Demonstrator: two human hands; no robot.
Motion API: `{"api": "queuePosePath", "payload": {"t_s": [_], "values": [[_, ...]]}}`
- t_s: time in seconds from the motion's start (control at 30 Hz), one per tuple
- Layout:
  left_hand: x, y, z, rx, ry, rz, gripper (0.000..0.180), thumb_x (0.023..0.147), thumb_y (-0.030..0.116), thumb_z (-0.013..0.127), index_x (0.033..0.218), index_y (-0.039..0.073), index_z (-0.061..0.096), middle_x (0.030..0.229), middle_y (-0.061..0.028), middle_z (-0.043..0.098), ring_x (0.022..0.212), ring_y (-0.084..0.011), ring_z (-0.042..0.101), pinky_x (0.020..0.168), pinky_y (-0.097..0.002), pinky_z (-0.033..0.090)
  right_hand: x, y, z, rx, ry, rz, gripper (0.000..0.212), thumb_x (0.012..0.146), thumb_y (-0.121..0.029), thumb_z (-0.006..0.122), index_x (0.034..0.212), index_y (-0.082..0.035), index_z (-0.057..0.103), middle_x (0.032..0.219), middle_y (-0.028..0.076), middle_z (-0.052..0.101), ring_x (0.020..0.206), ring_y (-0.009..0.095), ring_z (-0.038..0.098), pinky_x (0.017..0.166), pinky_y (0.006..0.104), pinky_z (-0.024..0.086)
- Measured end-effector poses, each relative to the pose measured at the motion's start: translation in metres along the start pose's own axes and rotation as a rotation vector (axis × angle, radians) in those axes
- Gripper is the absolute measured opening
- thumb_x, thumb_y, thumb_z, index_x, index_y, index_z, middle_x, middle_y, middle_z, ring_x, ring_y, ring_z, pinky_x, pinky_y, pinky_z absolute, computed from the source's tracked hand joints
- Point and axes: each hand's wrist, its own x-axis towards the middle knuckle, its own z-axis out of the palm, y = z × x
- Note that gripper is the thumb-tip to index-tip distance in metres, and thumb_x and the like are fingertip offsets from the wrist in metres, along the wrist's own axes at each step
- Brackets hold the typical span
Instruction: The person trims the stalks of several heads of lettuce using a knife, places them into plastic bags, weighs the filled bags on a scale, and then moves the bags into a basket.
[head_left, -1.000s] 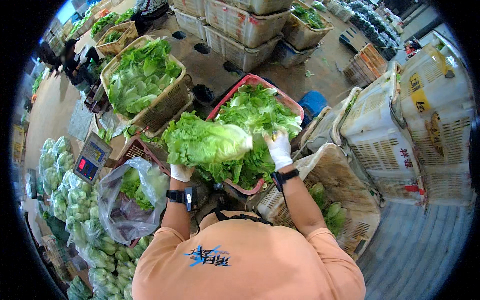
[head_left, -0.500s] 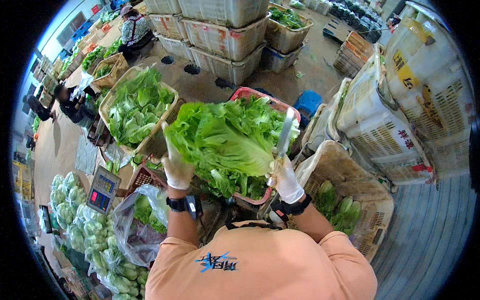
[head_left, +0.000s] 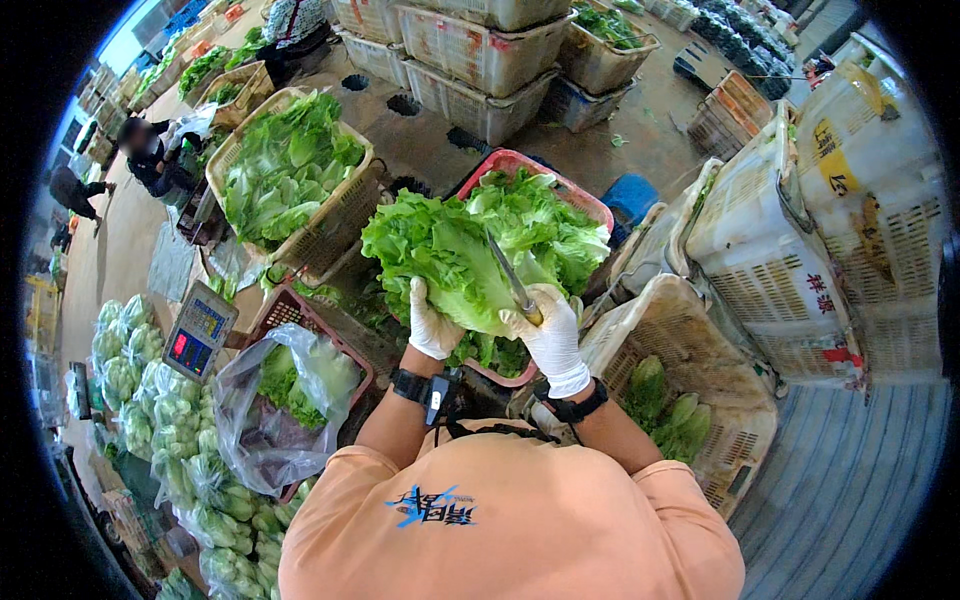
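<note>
A leafy green lettuce (head_left: 440,245) is held up over a red crate (head_left: 592,200) of loose lettuce leaves. My gloved left hand (head_left: 434,322) closes round its lower left side. In my gloved right hand (head_left: 556,342) is a knife (head_left: 512,275), gripped by its yellowish handle. The blade slants up and left, in front of the lettuce's right side. My right fingers are also close to the stem end; whether they touch it I cannot tell.
A beige crate (head_left: 368,180) of lettuce stands left of the red one. Nearer left are a scale (head_left: 200,330), a plastic bag (head_left: 232,408) with lettuce inside, and bagged greens (head_left: 175,430). Another crate (head_left: 735,440) lies right, beside stacked crates (head_left: 745,240). A person (head_left: 165,175) is at far left.
My left hand has come right and inward against the lettuce. The lettuce is more upright and compact. The knife has swung from pointing up and right to up and left.
</note>
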Motion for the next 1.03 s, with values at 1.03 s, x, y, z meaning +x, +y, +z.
{"api": "queuePosePath", "payload": {"t_s": [1.03], "values": [[-0.002,0.006,0.011,-0.136,-0.016,0.147,0.093,0.070,0.077,0.049,0.138,0.016,0.033,0.140,-0.0074,0.037,0.129,-0.0291,0.033,0.107,-0.0502,0.025,0.036,-0.011,0.014,-0.274,-0.071,-0.398,0.044,0.055,-0.002,0.074,0.097,-0.011,0.066,0.094,0.004,0.062,0.084,0.026,0.058,0.072,0.0345,0.049]]}}
